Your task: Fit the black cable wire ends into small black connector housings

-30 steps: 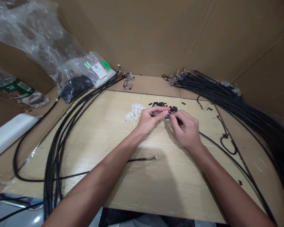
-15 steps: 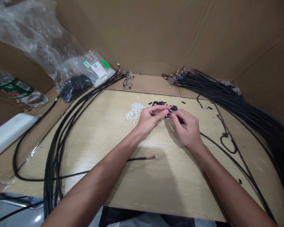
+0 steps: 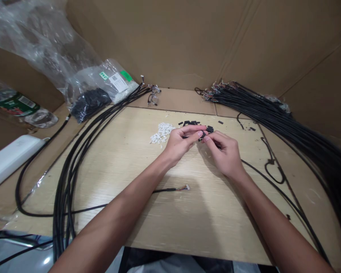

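"What fills the left side?"

"A green-labelled bottle [image 3: 17, 103] sits beyond a white case [image 3: 13, 161], near a clear bag [image 3: 92, 104] of dark pieces; looped black cables [image 3: 74, 163] sweep down the tabletop [image 3: 165, 223]."

"And at center?"

"White pieces [image 3: 162, 132] lie heaped just beside a worker's left hand [image 3: 183, 141], its thumb and forefinger nearly together; whether they grip anything is too small to tell. Small black sleeves [image 3: 191, 123] scatter behind the fingertips."

"The right hand [image 3: 224, 153]?"

"Closed narrowly around a black cable [image 3: 258, 171], its near end hidden among the fingers of both hands, its length trailing toward the lower right. At far right, a thick cable bundle [image 3: 267, 110] fans bare wire ends toward the cardboard wall [image 3: 165, 45]."
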Demonstrator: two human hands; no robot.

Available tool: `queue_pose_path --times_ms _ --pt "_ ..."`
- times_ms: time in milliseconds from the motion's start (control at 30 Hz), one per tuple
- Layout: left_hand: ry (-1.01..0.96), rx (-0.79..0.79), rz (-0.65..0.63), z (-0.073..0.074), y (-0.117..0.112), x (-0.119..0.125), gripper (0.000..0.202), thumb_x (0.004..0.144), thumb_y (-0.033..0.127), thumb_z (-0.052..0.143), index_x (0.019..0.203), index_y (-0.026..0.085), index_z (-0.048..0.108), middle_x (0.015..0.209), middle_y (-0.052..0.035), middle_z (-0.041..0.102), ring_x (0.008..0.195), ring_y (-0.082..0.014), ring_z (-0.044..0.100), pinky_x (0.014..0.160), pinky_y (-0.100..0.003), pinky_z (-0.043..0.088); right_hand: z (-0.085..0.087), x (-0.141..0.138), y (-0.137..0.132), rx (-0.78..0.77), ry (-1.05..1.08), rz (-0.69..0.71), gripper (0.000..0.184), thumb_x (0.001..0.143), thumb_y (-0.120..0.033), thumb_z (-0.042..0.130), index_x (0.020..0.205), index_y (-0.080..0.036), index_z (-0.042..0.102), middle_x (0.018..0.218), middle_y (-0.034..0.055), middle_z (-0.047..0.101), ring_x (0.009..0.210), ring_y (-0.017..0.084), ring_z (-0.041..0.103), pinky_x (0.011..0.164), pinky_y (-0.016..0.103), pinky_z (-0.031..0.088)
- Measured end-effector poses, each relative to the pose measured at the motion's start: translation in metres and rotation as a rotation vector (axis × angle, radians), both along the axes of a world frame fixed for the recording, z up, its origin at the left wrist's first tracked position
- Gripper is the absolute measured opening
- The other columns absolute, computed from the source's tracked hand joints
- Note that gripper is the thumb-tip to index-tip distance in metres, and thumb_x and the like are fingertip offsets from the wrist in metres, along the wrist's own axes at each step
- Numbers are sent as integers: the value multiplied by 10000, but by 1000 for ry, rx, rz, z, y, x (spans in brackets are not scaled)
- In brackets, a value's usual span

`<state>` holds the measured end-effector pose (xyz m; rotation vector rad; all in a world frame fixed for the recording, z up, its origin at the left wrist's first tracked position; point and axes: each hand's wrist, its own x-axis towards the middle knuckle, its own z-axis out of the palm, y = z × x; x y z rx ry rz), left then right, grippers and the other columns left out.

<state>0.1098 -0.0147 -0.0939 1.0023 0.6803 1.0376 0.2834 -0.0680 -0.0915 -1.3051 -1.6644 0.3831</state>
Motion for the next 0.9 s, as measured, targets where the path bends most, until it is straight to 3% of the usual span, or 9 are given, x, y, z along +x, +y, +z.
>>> queue_pose_path --times_ms 233,400,467,533,667,767,900 --pt "4 84 2 -5 2 1 303 843 382 985 1083 205 930 1169 -137 895 997 -227 807 824 -311 623 -2 1 1 -52 84 12 263 1067 -334 682 849 -236 792 788 7 713 738 193 630 723 366 442" --pt "1 188 1 -10 4 1 302 867 409 965 1098 217 935 1163 -122 896 1083 -246 821 991 -372 630 -2 0 2 -63 108 20 254 1059 -338 683 852 -234 790 784 11 713 742 199 636 720 371 449" --pt "27 229 20 -10 4 1 272 883 392 949 1094 221 937 1149 -112 896 1036 -231 812 966 -367 625 -2 0 2 -56 110 22 251 1061 -337 679 855 -233 778 799 18 713 751 202 637 723 374 458" --pt "71 260 55 -10 3 2 230 903 359 922 1090 226 940 1086 -97 890 912 -196 771 850 -332 595 -3 1 2 -49 108 25 234 1064 -324 662 876 -233 766 827 27 710 768 207 640 724 376 468" --pt "143 348 148 -9 2 3 156 914 284 881 1047 238 949 856 -39 803 642 -110 499 616 -287 375 -8 1 2 -52 110 14 126 1049 -280 647 1009 -240 760 925 39 725 787 210 656 698 366 492" --pt "142 391 172 -8 2 4 125 902 269 879 1002 237 945 837 -24 764 612 -99 393 593 -297 305 -11 -1 1 -80 231 0 139 1034 -286 690 1169 -261 711 937 13 727 745 192 677 689 355 540" --pt "133 337 138 -12 3 4 161 910 333 891 1027 229 929 921 -44 815 632 -102 431 605 -288 323 -12 -6 1 -85 380 33 240 1035 -294 721 1261 -283 640 907 -16 723 735 185 720 735 362 617"
